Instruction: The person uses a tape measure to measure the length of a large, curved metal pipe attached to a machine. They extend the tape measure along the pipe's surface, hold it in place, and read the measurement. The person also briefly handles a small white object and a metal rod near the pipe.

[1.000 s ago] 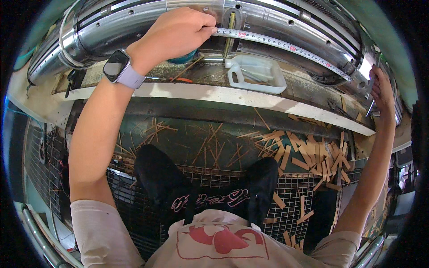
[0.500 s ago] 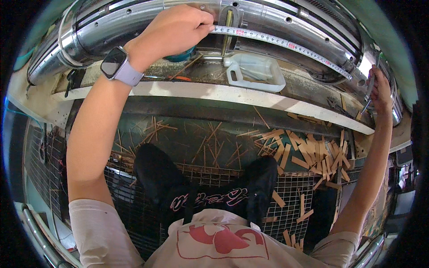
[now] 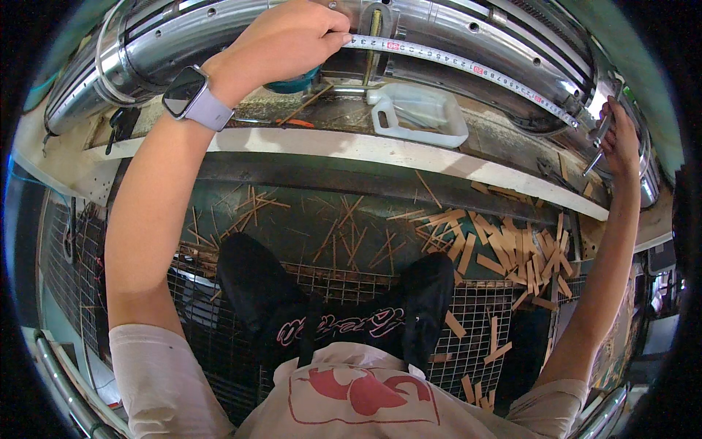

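Note:
A white tape measure blade with black and red markings stretches along the shiny metal cylinder. Its left end is pinched between the thumb and fingers of my left hand, near an upright brass-coloured strip. The blade's right end lies against the cylinder, short of my right hand. That hand is closed around a grey metal tool with a thin shaft pointing down and left; its exact kind does not show. A smartwatch with a lilac band is on my left wrist.
Below the cylinder, a translucent plastic jug lies on a ledge with a pale front edge. Pliers rest to its right, an orange-handled tool to its left. Wood strips litter the floor and metal grating.
My left hand and its end of the tape have shifted slightly up in the picture. In my right hand the tool has turned, and its shaft sticks out farther to the lower left.

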`<act>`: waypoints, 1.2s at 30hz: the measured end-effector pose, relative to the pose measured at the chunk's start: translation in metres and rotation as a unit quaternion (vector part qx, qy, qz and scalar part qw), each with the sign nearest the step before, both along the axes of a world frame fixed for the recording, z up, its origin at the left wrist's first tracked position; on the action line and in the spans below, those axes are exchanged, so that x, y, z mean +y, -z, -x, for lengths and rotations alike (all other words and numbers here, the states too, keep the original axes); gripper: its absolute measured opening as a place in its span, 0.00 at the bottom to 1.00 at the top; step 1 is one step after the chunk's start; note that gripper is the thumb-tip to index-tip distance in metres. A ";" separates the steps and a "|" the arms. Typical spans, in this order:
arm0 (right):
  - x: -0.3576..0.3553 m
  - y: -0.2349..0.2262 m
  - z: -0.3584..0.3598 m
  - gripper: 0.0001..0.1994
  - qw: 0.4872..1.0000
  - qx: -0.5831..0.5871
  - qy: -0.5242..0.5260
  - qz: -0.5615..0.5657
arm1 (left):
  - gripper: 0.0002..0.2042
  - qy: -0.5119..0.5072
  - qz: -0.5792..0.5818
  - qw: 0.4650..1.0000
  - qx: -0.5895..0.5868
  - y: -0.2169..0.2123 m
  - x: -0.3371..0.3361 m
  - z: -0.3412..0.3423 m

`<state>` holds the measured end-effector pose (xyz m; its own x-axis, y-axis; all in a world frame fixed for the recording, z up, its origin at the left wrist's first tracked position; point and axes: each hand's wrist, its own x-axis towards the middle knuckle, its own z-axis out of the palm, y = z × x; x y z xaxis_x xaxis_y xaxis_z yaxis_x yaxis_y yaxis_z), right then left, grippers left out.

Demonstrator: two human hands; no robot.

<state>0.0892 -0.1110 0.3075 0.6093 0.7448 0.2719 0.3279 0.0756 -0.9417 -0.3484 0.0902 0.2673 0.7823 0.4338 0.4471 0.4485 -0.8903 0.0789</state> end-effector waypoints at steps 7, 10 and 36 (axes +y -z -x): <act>0.001 -0.002 0.006 0.12 1.000 -0.009 -0.005 0.000 | 0.12 -0.018 0.018 1.000 -0.005 0.000 -0.002 0.001; 0.001 -0.002 0.003 0.12 1.000 -0.010 -0.014 0.008 | 0.12 -0.016 0.024 1.000 -0.006 0.000 0.000 0.001; 0.007 0.008 0.020 0.14 0.984 -0.040 0.074 -0.157 | 0.12 -0.007 0.022 1.000 0.000 0.000 0.003 -0.002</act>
<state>0.0695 -0.1039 0.2990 0.6723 0.5214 0.5255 0.4286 0.3046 -0.8506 -0.3464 0.0933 0.2674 0.7763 0.4630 0.4277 0.4604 -0.8800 0.1171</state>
